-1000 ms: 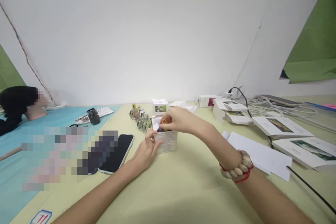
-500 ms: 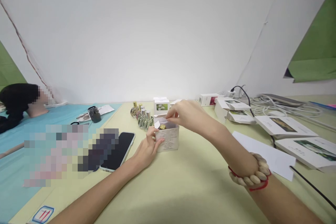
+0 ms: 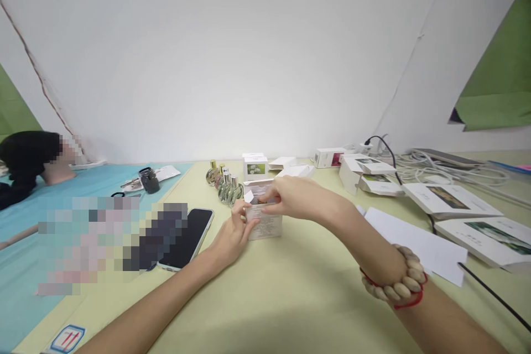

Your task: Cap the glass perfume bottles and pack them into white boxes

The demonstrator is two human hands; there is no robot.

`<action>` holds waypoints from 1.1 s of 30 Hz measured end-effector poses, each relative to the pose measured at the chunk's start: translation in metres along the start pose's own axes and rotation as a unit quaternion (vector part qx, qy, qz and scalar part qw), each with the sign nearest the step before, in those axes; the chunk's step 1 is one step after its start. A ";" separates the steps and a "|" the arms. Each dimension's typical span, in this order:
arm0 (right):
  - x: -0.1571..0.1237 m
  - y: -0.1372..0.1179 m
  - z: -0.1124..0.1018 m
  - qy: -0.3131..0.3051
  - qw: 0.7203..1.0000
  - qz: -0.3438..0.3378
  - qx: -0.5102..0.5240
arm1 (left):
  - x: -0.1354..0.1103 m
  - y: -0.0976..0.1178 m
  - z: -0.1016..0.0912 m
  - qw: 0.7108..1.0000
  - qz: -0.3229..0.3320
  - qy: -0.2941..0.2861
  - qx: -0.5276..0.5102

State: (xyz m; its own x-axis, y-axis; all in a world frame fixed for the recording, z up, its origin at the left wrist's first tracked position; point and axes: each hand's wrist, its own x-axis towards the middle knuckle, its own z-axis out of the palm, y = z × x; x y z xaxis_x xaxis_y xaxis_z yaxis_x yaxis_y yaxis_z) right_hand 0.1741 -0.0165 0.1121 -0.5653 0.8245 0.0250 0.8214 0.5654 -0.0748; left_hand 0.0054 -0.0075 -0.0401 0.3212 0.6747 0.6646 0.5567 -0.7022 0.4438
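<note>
Open carton under two hands, with bottles and boxes about it

Item, one: white printed cardboard carton (image 3: 266,227), standing upright on the yellow cloth-covered counter (image 3: 265,298), top open.
Left hand (image 3: 233,239), one: grip holding the carton's left side, thumb on the front panel.
Right hand (image 3: 295,197), one: at the carton's mouth, grip narrow, fingertips partly out of sight; whether they pinch anything cannot be told. The carton's contents are largely hidden behind it.
Bracelet of pale beads with red cord (image 3: 394,283), one: right wrist.
Round-bodied glass bottles (image 3: 225,192), at least four: two gold caps, two silver; just behind and left of the carton, overlapping, so the full count is uncertain.
White box with a white-flower picture (image 3: 254,167), one: upright behind the carton, its lower part obscured.
Flattish white cartons with flower pictures (image 3: 450,201), two: far right, the nearer close to the frame edge.
White paper sheet (image 3: 415,240), one: right, partly covered by the right forearm.
Black-screened smartphone (image 3: 186,239), one: left of the left hand, beside a pixelated patch that cannot be identified.
Dark glass jar (image 3: 148,182), one: on blue cloth (image 3: 20,271), left.
</note>
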 end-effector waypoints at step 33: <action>0.012 0.030 0.000 0.111 0.993 -0.030 0.040 | 0.008 0.024 -0.016 0.995 -0.070 0.007 -0.076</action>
State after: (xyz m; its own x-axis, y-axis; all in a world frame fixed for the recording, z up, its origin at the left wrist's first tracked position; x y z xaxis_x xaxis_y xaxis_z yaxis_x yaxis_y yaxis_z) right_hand 0.1916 0.0103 0.1100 -0.5747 0.7794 0.2494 0.7736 0.6168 -0.1450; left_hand 0.0090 -0.0225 -0.0152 0.2378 0.7662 0.5970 0.4730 -0.6281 0.6178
